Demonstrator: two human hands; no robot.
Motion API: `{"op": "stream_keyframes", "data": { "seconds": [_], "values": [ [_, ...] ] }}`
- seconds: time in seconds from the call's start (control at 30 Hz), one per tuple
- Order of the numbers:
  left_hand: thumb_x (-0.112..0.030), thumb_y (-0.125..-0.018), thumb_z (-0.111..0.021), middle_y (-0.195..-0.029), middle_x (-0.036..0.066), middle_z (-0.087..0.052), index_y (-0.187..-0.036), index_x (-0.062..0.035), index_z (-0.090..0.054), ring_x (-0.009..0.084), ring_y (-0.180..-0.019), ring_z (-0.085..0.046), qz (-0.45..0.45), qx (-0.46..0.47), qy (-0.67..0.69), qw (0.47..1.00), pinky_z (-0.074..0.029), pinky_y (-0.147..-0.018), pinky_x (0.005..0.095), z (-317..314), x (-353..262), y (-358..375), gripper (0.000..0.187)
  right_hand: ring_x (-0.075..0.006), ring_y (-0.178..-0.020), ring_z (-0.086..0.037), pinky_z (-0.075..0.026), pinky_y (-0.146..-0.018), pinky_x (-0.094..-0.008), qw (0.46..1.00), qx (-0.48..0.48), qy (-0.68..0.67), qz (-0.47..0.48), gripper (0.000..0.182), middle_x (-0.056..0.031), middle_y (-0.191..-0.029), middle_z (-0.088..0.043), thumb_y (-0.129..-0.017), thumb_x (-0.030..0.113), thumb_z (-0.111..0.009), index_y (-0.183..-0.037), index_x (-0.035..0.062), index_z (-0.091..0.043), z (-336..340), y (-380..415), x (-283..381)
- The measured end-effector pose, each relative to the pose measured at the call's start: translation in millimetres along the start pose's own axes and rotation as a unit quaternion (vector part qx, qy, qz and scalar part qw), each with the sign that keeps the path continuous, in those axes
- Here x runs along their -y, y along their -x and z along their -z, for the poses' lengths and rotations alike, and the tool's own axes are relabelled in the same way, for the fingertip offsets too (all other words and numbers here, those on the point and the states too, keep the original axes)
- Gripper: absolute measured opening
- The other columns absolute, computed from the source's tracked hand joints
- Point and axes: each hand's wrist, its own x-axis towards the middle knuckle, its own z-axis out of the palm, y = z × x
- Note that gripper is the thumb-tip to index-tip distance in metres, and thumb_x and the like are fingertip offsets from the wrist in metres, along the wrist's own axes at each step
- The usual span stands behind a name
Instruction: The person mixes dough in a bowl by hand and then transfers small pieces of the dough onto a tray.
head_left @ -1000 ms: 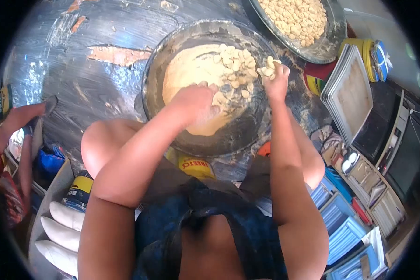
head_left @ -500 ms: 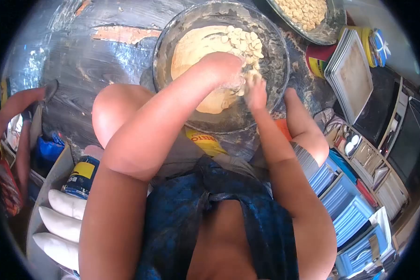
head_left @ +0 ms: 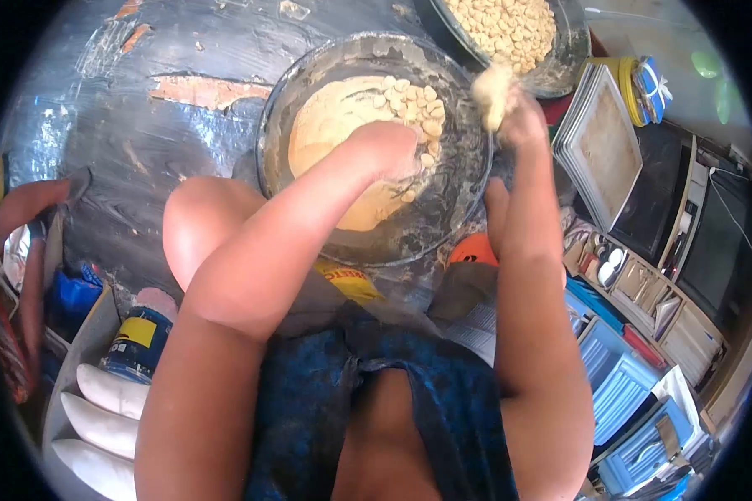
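Gripping one clump of pale pieces (head_left: 495, 90), right hand (head_left: 524, 118) is up by the right rim of the near basin (head_left: 447, 213), fingers closed on the clump, both blurred; pieces inside the clump can't be counted. Clump sits at the fingertips, on the left side of that hand, seen between the two basins. Left hand (head_left: 393, 149) is down inside the near basin, fingers hidden, can't tell if open or closed. Loose round pieces (head_left: 414, 102) lie just beyond and to the right of it, over a dozen, overlapping, exact count unclear. One bed of tan powder (head_left: 326, 117) spreads under and left of that hand. Far basin (head_left: 570, 63), one, near the right hand, holds one heap of similar pieces (head_left: 510, 33), too many to count. Further right: one stack of trays (head_left: 610, 150), several. Lower left: three white rounded objects (head_left: 100, 427), one labelled can (head_left: 134, 342)
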Motion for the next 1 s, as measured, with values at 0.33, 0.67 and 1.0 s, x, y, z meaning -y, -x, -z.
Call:
{"op": "stream_keyframes", "data": {
  "seconds": [0.33, 0.67, 1.0],
  "values": [
    [-0.031, -0.077, -0.057, -0.103, 0.022, -0.057, -0.116, -0.0027, -0.048, 0.0357, -0.097, -0.053, 0.039, 0.01, -0.014, 0.999, -0.042, -0.085, 0.0413, -5.3, 10.1, -0.6, 0.049, -0.0292, -0.09, -0.054, -0.047, -0.079, -0.0386, 0.846, -0.096, 0.497, -0.168, 0.042, -0.0155, -0.1, -0.053, -0.074, 0.029, -0.06, -0.11, 0.0102, -0.051, 45.8, -17.4, -162.3],
    [-0.029, -0.078, -0.057, -0.104, 0.022, -0.054, -0.113, -0.0023, -0.048, 0.0362, -0.098, -0.052, 0.041, 0.012, -0.034, 0.999, -0.042, -0.084, 0.0418, -25.1, 29.8, 12.5, 0.046, -0.0293, -0.108, -0.049, -0.041, -0.087, -0.0385, 0.72, -0.057, 0.678, -0.135, 0.049, -0.0204, -0.119, -0.047, -0.067, 0.032, -0.069, -0.106, 0.0048, -0.055, -9.8, 99.8, -344.6],
    [-0.026, -0.078, -0.057, -0.106, 0.02, -0.053, -0.113, -0.0017, -0.048, 0.0356, -0.098, -0.052, 0.029, -0.004, -0.025, 0.999, -0.042, -0.084, 0.0416, -18.4, 15.4, 27.8, 0.043, -0.0324, -0.101, -0.05, -0.047, -0.081, -0.0466, 0.828, -0.462, 0.315, -0.03, 0.058, -0.019, -0.119, -0.037, -0.068, 0.034, -0.068, -0.116, 0.012, -0.044, 11.2, -68.8, -194.1]
  ]
}}
